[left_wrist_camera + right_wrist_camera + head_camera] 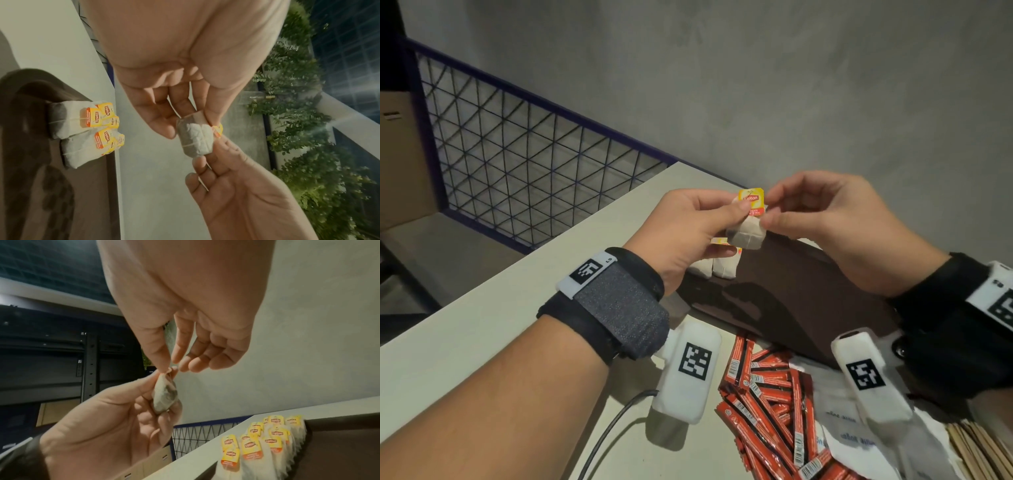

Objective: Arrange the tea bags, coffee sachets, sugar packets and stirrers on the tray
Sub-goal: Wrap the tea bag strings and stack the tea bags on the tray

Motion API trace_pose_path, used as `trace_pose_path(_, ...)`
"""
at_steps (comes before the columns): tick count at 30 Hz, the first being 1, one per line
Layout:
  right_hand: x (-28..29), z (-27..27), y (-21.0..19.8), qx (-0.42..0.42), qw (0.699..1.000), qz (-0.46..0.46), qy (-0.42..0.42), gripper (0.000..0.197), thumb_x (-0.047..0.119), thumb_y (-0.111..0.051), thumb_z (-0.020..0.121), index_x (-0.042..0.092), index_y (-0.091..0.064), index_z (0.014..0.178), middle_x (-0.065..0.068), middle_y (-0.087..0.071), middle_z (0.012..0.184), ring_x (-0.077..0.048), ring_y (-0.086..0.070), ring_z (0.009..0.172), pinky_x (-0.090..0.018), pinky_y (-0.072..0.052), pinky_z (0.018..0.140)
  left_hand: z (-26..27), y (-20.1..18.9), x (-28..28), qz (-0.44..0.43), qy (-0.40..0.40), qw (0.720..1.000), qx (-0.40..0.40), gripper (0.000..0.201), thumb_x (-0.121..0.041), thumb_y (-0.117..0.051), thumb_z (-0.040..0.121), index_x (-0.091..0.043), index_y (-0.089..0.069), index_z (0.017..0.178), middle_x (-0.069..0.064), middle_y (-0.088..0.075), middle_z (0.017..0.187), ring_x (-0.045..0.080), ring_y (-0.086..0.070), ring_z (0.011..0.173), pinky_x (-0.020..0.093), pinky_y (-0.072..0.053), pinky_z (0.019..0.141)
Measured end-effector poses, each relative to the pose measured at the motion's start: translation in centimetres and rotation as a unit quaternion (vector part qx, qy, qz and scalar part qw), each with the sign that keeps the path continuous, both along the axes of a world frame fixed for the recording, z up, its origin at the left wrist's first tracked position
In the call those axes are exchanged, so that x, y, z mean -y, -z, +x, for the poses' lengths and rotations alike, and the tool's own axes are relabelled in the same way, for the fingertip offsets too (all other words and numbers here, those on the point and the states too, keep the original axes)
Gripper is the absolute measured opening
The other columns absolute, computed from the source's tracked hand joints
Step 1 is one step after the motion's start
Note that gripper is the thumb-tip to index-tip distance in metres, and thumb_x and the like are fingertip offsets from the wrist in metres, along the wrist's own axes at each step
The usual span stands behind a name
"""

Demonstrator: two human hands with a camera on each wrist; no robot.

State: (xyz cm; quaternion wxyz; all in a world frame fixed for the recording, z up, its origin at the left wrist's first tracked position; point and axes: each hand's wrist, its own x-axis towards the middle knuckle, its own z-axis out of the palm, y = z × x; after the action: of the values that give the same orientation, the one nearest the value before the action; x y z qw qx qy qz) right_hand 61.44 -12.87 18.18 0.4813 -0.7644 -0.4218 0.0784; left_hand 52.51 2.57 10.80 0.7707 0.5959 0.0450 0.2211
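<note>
A tea bag (pixel 745 233) of pale paper, dark with leaves and crossed by a string, is held in the air above the far end of the brown tray (pixel 791 294). It is pinched by the left hand (pixel 688 229) with its yellow tag (pixel 751 202); its top edge is pinched by the right hand (pixel 835 219). More bags (pixel 86 129) lie in the tray's far left corner.

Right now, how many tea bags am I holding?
1. The Lipton tea bag is pinched between the left hand and right hand above the tray; the other tea bags lie on the tray.
</note>
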Motion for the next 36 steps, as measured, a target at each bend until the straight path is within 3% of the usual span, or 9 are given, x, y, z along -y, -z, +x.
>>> trace_pose_path(2, 0.1, 0.0, 0.3, -0.002, 1.000, -0.011, -0.002, 0.012, 0.001, -0.078, 0.082, 0.004, -0.073, 0.093, -0.014, -0.073, 0.086, -0.013, -0.063, 0.072, -0.018, -0.050, 0.066, 0.1, 0.1, 0.0, 0.004, 0.004, 1.000, 0.008, 0.023, -0.023, -0.069, 0.097, -0.011, -0.076, 0.115, 0.008, -0.079, 0.104, 0.017, -0.073, 0.092, 0.025, -0.056, 0.069)
trace_pose_path(6, 0.3, 0.3, 0.3, -0.025, 1.000, 0.003, 0.003, 0.003, 0.006, -0.075, 0.087, 0.004, -0.075, 0.090, -0.014, -0.069, 0.078, -0.022, -0.057, 0.073, -0.031, -0.045, 0.068, 0.1, 0.1, 0.0, 0.015, 0.012, 1.000, 0.025, 0.024, -0.020, -0.072, 0.094, -0.013, -0.076, 0.117, 0.006, -0.079, 0.107, 0.017, -0.073, 0.095, 0.029, -0.056, 0.074)
trace_pose_path(11, 0.2, 0.4, 0.6, -0.058, 0.998, 0.004, 0.031, 0.010, 0.005, -0.067, 0.094, 0.000, -0.074, 0.090, -0.015, -0.063, 0.076, -0.018, -0.056, 0.068, -0.028, -0.044, 0.062, 0.2, 0.1, 0.0, 0.048, 0.002, 0.998, 0.030, 0.024, -0.016, -0.075, 0.092, -0.013, -0.077, 0.115, 0.008, -0.079, 0.106, 0.015, -0.071, 0.093, 0.029, -0.057, 0.073)
trace_pose_path(18, 0.2, 0.5, 0.2, -0.206, 0.977, -0.036, 0.026, 0.017, 0.020, -0.062, 0.095, 0.007, -0.073, 0.093, -0.012, -0.059, 0.083, -0.017, -0.055, 0.066, -0.028, -0.042, 0.059, 0.2, 0.2, 0.2, 0.089, -0.019, 0.996, 0.020, 0.021, -0.015, -0.076, 0.091, -0.015, -0.078, 0.112, 0.003, -0.080, 0.103, 0.013, -0.073, 0.093, 0.031, -0.057, 0.075)
trace_pose_path(20, 0.2, 0.6, 0.1, -0.187, 0.981, -0.055, 0.011, 0.017, 0.025, -0.069, 0.092, 0.009, -0.073, 0.089, -0.008, -0.059, 0.078, -0.016, -0.053, 0.066, -0.029, -0.038, 0.060, 0.2, 0.1, 0.3, 0.103, -0.023, 0.994, 0.015, 0.019, -0.015, -0.076, 0.091, -0.018, -0.079, 0.109, 0.001, -0.080, 0.102, 0.011, -0.072, 0.092, 0.028, -0.056, 0.073)
trace_pose_path(24, 0.0, 1.4, 0.5, -0.114, 0.987, -0.109, 0.025, 0.018, 0.015, -0.076, 0.087, -0.001, -0.073, 0.096, -0.006, -0.067, 0.076, -0.013, -0.053, 0.063, -0.026, -0.037, 0.056, 0.4, 0.1, 0.1, 0.089, -0.061, 0.994, -0.002, 0.025, -0.013, -0.075, 0.092, -0.018, -0.075, 0.117, 0.004, -0.078, 0.104, 0.010, -0.071, 0.088, 0.022, -0.057, 0.069)
trace_pose_path(27, -0.5, 2.7, 1.6, -0.127, 0.980, -0.147, 0.043, 0.020, 0.012, -0.077, 0.087, -0.003, -0.070, 0.098, -0.006, -0.068, 0.072, -0.013, -0.055, 0.062, -0.026, -0.040, 0.055, 0.4, -0.1, -0.6, 0.057, -0.123, 0.990, -0.023, 0.023, -0.014, -0.072, 0.094, -0.019, -0.073, 0.116, -0.001, -0.072, 0.102, 0.009, -0.067, 0.084, 0.026, -0.057, 0.071)
trace_pose_path(31, -1.6, 4.5, 3.8, -0.148, 0.953, -0.261, 0.040, 0.029, 0.010, -0.073, 0.091, -0.011, -0.064, 0.110, -0.009, -0.072, 0.078, -0.015, -0.065, 0.065, -0.027, -0.052, 0.057, 0.3, -0.1, -1.6, 0.017, -0.165, 0.985, -0.053, 0.013, -0.014, -0.070, 0.094, -0.023, -0.074, 0.103, 0.000, -0.073, 0.103, 0.015, -0.067, 0.089, 0.029, -0.056, 0.073)
trace_pose_path(36, -3.3, 5.4, 5.1, -0.138, 0.940, -0.307, 0.055, 0.009, 0.005, -0.072, 0.092, 0.007, -0.063, 0.092, -0.012, -0.073, 0.080, -0.020, -0.072, 0.069, -0.030, -0.059, 0.063, 0.4, -0.1, -1.6, 0.018, -0.164, 0.984, -0.064, 0.010, -0.014, -0.069, 0.093, -0.021, -0.074, 0.099, 0.000, -0.075, 0.100, 0.016, -0.069, 0.091, 0.031, -0.058, 0.075)
